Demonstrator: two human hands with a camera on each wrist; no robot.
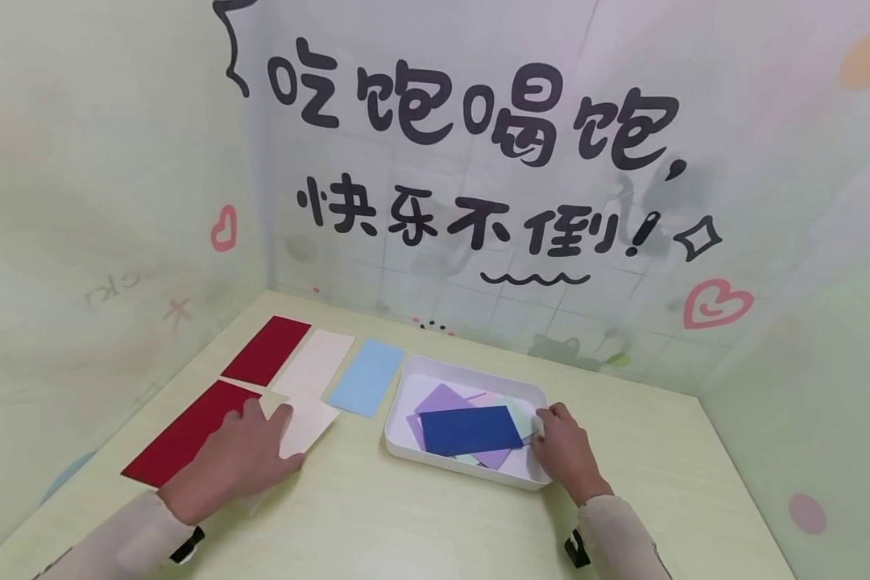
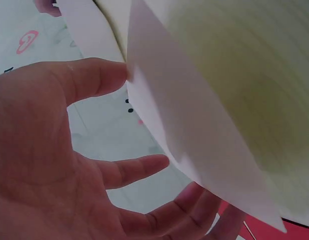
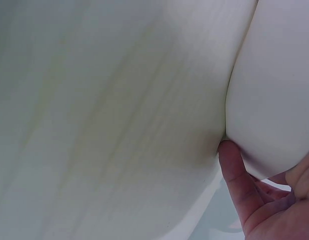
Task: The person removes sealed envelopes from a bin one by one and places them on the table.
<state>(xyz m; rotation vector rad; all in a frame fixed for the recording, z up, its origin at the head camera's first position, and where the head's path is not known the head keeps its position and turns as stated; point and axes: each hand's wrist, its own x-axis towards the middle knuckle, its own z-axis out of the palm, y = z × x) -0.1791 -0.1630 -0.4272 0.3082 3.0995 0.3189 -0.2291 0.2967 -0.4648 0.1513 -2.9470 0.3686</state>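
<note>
The pale yellow table point(image 1: 660, 483) carries a far red card point(image 1: 267, 350) and a near red card point(image 1: 188, 435) along its left side. Beside the far one lie a pale pink card point(image 1: 317, 358) and a light blue card point(image 1: 366, 377), with a white tray point(image 1: 471, 379) just right of the blue.

Two long, pale beige-grey sleeves clothe the forearms, the left sleeve point(image 1: 119, 541) and the right sleeve point(image 1: 616, 536) both plain, softly creased and reaching to the wrist. A thin dark line shows on the outer edge of each, low in the head view. Beneath the left cuff sits a small, angular black piece point(image 1: 187, 546); a notched black fitting point(image 1: 576, 551) sits beneath the right cuff. The left grip point(image 1: 239, 451) and right grip point(image 1: 565, 451) are bare, five-fingered human hands.
</note>
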